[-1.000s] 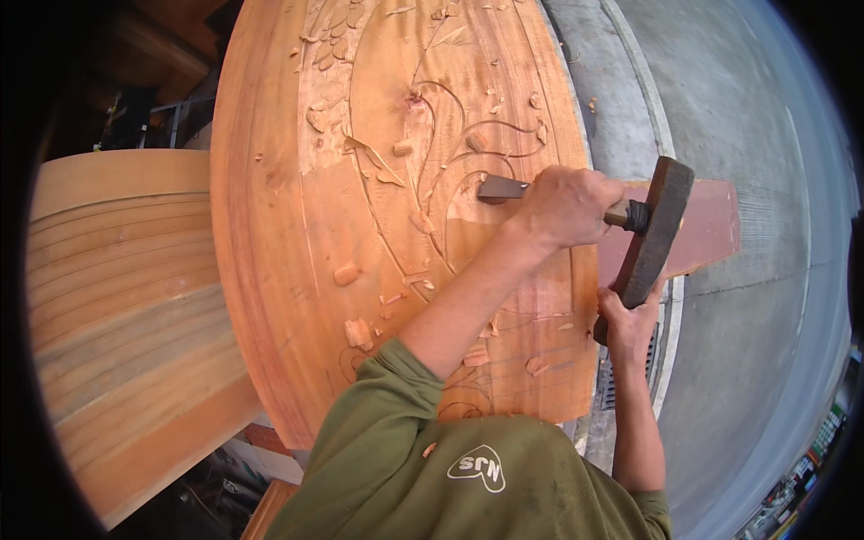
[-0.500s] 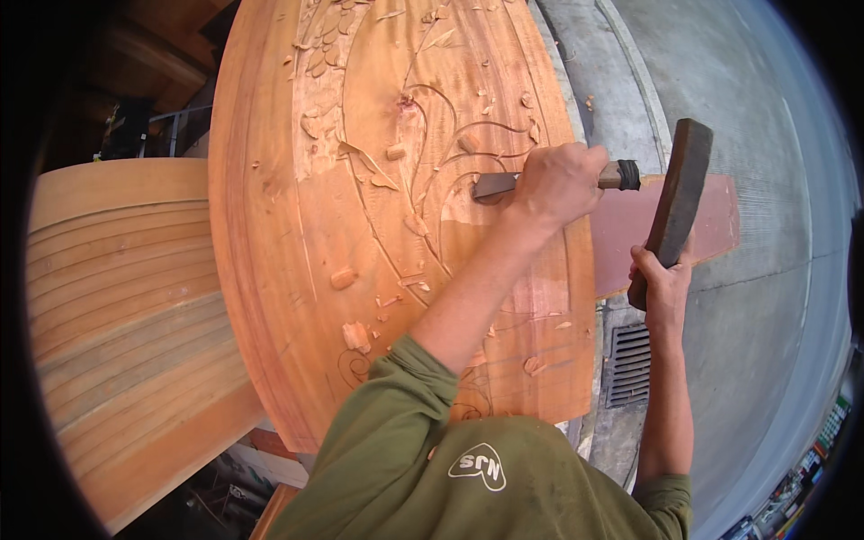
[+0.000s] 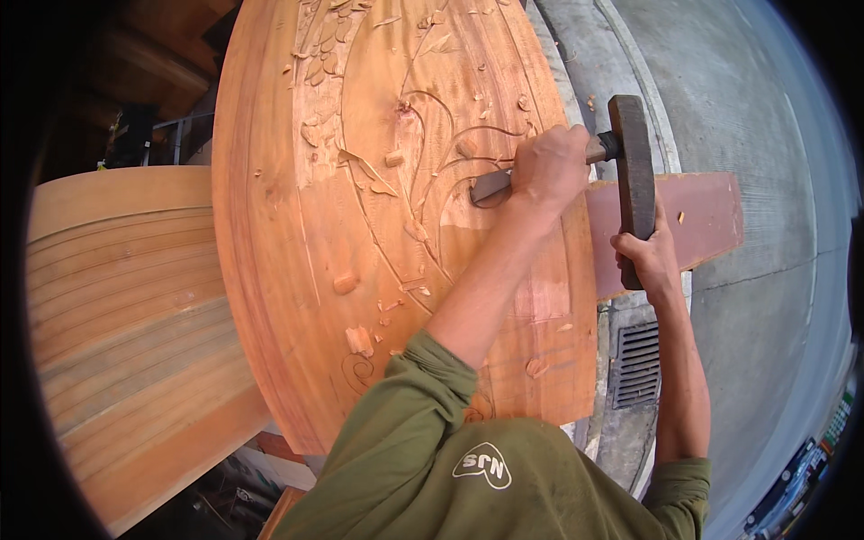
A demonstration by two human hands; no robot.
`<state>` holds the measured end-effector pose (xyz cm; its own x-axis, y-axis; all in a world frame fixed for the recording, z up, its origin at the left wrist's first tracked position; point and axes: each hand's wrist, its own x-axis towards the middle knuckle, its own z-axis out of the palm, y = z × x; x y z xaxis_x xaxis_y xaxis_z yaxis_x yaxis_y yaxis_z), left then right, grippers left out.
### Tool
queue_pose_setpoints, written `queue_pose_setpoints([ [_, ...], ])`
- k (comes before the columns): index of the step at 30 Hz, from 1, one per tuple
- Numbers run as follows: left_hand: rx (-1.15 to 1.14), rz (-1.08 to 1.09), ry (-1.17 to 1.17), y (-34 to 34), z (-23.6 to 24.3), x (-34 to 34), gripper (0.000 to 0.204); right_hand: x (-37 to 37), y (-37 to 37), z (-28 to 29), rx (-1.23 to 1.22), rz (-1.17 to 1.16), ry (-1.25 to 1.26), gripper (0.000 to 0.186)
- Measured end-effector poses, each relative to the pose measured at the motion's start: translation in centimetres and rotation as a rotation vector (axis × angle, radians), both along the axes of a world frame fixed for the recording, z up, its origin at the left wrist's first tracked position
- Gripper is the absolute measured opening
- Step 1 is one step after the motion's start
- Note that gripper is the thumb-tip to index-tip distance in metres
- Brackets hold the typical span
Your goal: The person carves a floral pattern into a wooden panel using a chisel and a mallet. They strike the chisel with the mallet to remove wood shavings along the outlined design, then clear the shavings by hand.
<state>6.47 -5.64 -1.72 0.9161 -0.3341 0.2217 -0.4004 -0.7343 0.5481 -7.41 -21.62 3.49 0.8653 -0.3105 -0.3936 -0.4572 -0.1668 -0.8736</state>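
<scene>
My left hand [image 3: 551, 166] is closed on a chisel [image 3: 490, 187], its flat blade resting at a curved groove in the carved wooden panel [image 3: 261, 225]. The wrapped handle end sticks out right of my fist. My right hand [image 3: 650, 254] grips a long, dark, bar-shaped mallet [image 3: 633, 162], held upright against or just beside that handle end; I cannot tell whether they touch. Carved leaves, scrolls and pencilled lines cover the panel, with wood chips [image 3: 358, 339] scattered over it.
Grooved wooden boards [image 3: 126, 297] lie to the left. At the right, a reddish board [image 3: 697, 216] juts out from the panel over a concrete floor [image 3: 756, 342] with a metal drain grate [image 3: 637, 360]. Dim clutter sits at the top left.
The mallet swung up and right, away from the chisel handle, then came back left to its end, higher than at first. My left hand and chisel have shifted slightly up and left.
</scene>
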Motion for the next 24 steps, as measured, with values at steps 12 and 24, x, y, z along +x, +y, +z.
queue_pose_setpoints([
  [12, -0.048, 0.051, 0.039, 0.1, 2.3, 0.4, 0.013, 1.3, -1.9, 0.0, -0.06, -0.028, -0.069, 0.081],
  [24, -0.138, -0.159, -0.143, 2.0, 2.9, -3.2, 0.025, -3.0, 0.0, -0.9, 0.152, -0.333, -0.272, 0.071],
])
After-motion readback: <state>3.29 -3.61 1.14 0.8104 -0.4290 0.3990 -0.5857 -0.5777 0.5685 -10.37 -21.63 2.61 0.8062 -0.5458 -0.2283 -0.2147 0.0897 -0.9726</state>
